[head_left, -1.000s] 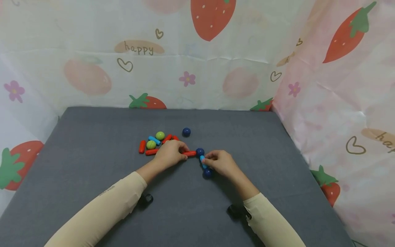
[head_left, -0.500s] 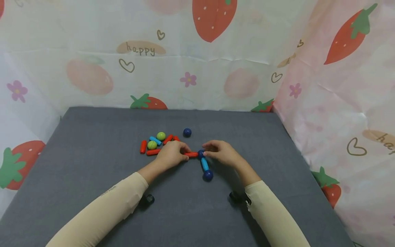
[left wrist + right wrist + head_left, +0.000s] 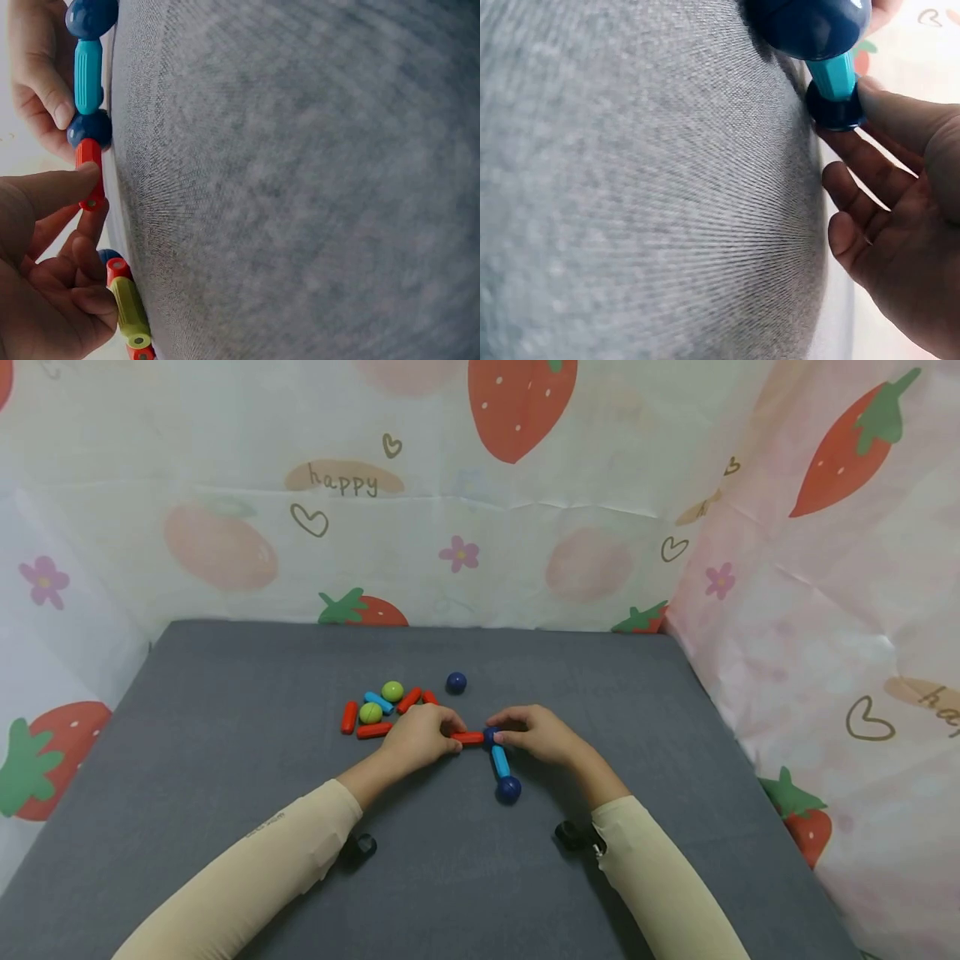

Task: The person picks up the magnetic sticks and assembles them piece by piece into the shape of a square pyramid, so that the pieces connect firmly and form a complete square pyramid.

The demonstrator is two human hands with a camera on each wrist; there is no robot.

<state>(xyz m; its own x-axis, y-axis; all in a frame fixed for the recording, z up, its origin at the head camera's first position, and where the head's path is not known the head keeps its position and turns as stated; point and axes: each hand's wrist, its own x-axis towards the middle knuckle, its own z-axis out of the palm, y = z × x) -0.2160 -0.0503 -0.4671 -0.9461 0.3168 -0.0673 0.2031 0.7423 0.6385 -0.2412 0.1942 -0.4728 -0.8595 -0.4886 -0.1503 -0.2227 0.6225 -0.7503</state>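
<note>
My left hand (image 3: 416, 737) pinches a red magnetic rod (image 3: 88, 154) between thumb and fingers. The rod's far end meets a dark blue ball (image 3: 86, 129). My right hand (image 3: 543, 737) pinches that same ball, thumb on the near side and fingers behind, as the right wrist view shows. From the ball a light blue rod (image 3: 500, 762) runs toward the person and ends at a second dark blue ball (image 3: 508, 790). In the right wrist view this nearer ball (image 3: 810, 26) looms large and partly covers the light blue rod.
Left and behind the left hand lie loose red rods (image 3: 349, 717), another light blue rod (image 3: 378, 702) and two green balls (image 3: 371, 713). A lone dark blue ball (image 3: 456, 682) sits farther back. A yellow-green rod (image 3: 129, 311) shows in the left wrist view. Grey cloth covers the table (image 3: 450, 893).
My right hand has let go of the light blue rod and moved back to pinch the dark blue ball at the joint. My left hand keeps its pinch on the red rod.
</note>
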